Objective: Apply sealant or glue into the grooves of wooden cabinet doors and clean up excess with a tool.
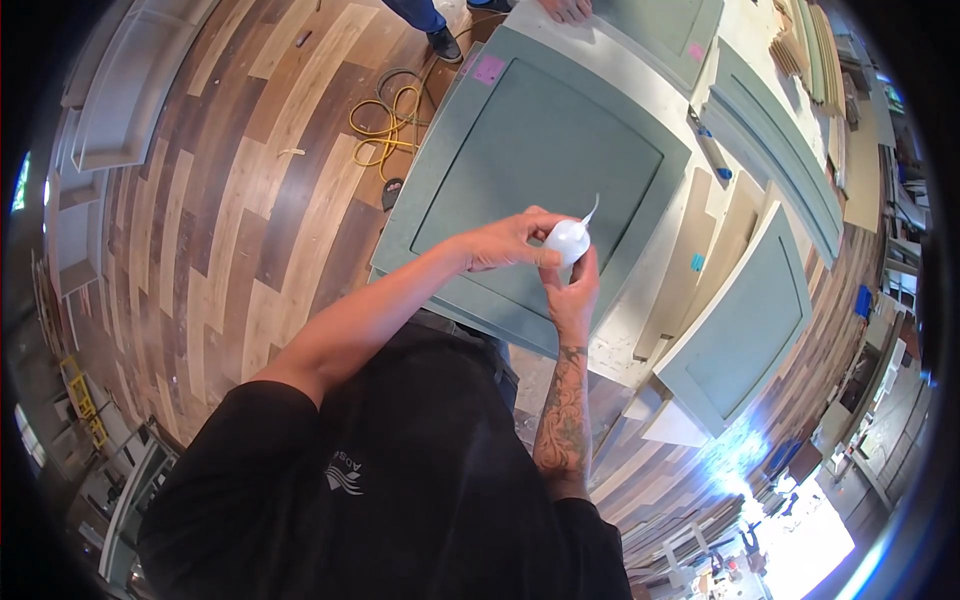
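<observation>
Two bare hands hold one white bottle (567, 243), which has one thin nozzle (592, 210) pointing up and away from the person. The left hand (512, 240) is closed on the bottle's left side, thumb nearest the person; the right hand (573, 285) is clamped around it from below and the right. The bottle is between the two hands, above the near panel (500, 150).

Four green panels can be counted. The near one lies beneath both hands; a second (655, 35) is well beyond them, a third, narrow one (775, 150) is far to the right and beyond, and a fourth (740, 330) is right of the right hand, tilted. An edge shows under the near panel; whether it belongs to another panel, I cannot tell.

Two pink tags (489, 69) show, one on the near panel and one on the second. One tool (712, 150) with blue parts lies beyond the right hand, on the white counter (600, 48). One co-worker's hand (567, 9) rests at the far end, well beyond both hands. Left of and beyond the left hand, one yellow cord (385, 137) loops on the floor (250, 200).
</observation>
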### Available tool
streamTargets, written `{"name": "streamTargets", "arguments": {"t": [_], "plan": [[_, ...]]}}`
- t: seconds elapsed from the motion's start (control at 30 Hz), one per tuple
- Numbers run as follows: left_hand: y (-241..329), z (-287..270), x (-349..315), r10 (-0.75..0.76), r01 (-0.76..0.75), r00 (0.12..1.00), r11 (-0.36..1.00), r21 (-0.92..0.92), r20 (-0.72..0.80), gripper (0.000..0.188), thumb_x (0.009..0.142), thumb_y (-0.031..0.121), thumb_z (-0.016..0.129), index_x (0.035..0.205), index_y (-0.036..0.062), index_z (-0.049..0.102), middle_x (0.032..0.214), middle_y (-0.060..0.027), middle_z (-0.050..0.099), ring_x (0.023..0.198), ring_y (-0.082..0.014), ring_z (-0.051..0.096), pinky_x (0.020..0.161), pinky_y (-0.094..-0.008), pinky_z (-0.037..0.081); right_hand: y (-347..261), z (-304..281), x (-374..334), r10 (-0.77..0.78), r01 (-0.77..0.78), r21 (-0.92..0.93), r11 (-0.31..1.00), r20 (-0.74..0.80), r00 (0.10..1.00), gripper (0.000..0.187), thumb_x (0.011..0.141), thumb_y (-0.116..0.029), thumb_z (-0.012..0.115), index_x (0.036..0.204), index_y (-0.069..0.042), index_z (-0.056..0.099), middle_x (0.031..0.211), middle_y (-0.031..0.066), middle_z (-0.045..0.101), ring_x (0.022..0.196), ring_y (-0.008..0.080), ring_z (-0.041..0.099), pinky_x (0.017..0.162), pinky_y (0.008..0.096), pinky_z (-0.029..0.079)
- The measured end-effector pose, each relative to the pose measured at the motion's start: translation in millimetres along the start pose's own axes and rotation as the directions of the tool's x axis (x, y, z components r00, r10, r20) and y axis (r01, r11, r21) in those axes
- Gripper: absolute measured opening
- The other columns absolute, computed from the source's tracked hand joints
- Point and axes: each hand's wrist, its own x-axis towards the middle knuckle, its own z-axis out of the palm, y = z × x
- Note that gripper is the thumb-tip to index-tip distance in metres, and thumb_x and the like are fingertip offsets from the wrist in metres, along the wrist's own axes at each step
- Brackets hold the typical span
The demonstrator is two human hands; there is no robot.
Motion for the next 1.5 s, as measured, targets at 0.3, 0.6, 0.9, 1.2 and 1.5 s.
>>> {"name": "streamTargets", "arguments": {"t": [0.3, 0.6, 0.9, 1.2, 1.5], "plan": [[-59.2, -67.4, 33.4, 0.672, 0.045, 0.708, 0.266, 0.963, -0.219, 0.025, 0.08, 0.015, 0.074, 0.104, 0.0138, 0.07, 0.113, -0.0089, 0.059, 0.112, -0.0321, 0.057, 0.094, -0.0449, 0.047, -16.0, 8.1, 129.9, 0.056, -0.091, -0.298, 0.95, -0.123, 0.991, 0.059, 0.085, -0.032, 0.083, 0.13, -0.001, 0.059, 0.114, 0.02, 0.069, 0.107, 0.0316, 0.069, 0.091, 0.0412, 0.053], [-69.0, -61.3, 42.3, 0.6, 0.221, 0.747, 0.183, 0.958, -0.286, 0.035, 0.079, 0.024, 0.07, 0.114, 0.0197, 0.065, 0.118, -0.0037, 0.058, 0.119, -0.0275, 0.053, 0.102, -0.0448, 0.041, -2.5, 34.8, 205.8, -0.097, 0.107, -0.51, 0.854, 0.047, 0.994, 0.055, 0.088, -0.042, 0.077, 0.125, -0.005, 0.06, 0.112, 0.0219, 0.069, 0.1, 0.0451, 0.067, 0.084, 0.0513, 0.054], [-71.5, -62.0, 43.4, 0.596, 0.283, 0.738, 0.155, 0.947, -0.318, 0.037, 0.08, 0.028, 0.067, 0.116, 0.0199, 0.066, 0.118, -0.0037, 0.059, 0.12, -0.0265, 0.054, 0.104, -0.0446, 0.041, 3.7, 44.8, 229.8, -0.133, 0.166, -0.626, 0.762, 0.1, 0.986, 0.05, 0.088, -0.046, 0.074, 0.116, -0.007, 0.061, 0.105, 0.0188, 0.07, 0.095, 0.0427, 0.068, 0.078, 0.0527, 0.056], [-70.6, -60.4, 44.9, 0.602, 0.299, 0.724, 0.167, 0.939, -0.337, 0.038, 0.079, 0.027, 0.067, 0.116, 0.0187, 0.067, 0.118, -0.0038, 0.059, 0.119, -0.0267, 0.054, 0.103, -0.0443, 0.043, 3.9, 49.5, 244.8, -0.25, 0.271, -0.663, 0.698, 0.129, 0.96, 0.048, 0.087, -0.047, 0.074, 0.112, -0.008, 0.063, 0.102, 0.0188, 0.071, 0.093, 0.0418, 0.069, 0.075, 0.053, 0.056], [-69.3, -58.7, 43.4, 0.616, 0.297, 0.716, 0.158, 0.942, -0.329, 0.038, 0.077, 0.025, 0.068, 0.115, 0.0174, 0.067, 0.116, -0.0041, 0.06, 0.117, -0.027, 0.056, 0.101, -0.0435, 0.044, 2.2, 57.6, 241.9, -0.293, 0.268, -0.7, 0.662, 0.087, 0.952, 0.044, 0.085, -0.048, 0.076, 0.099, -0.008, 0.062, 0.092, 0.0158, 0.071, 0.082, 0.0398, 0.07, 0.067, 0.052, 0.056]]}}
